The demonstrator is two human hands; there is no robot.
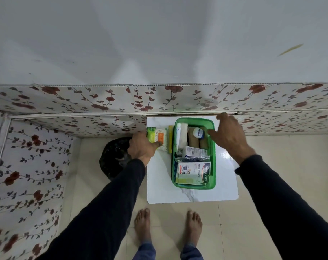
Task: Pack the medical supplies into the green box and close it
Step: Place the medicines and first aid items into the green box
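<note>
Packing step, nearly complete: left hand (141, 147) grips cotton-swab packet (158, 137) beside green box (213, 156); right hand (228, 135) open above; next, likely insertion.

Both arms wear long dark sleeves, near black, plain and without markings, each ending at the wrist just behind the bare left hand (142, 149) and the bare right hand (228, 136). No rings, watch or gloves show on either. Below the hands, blue trouser cuffs (144, 251) end above two bare feet (194, 227)
</note>
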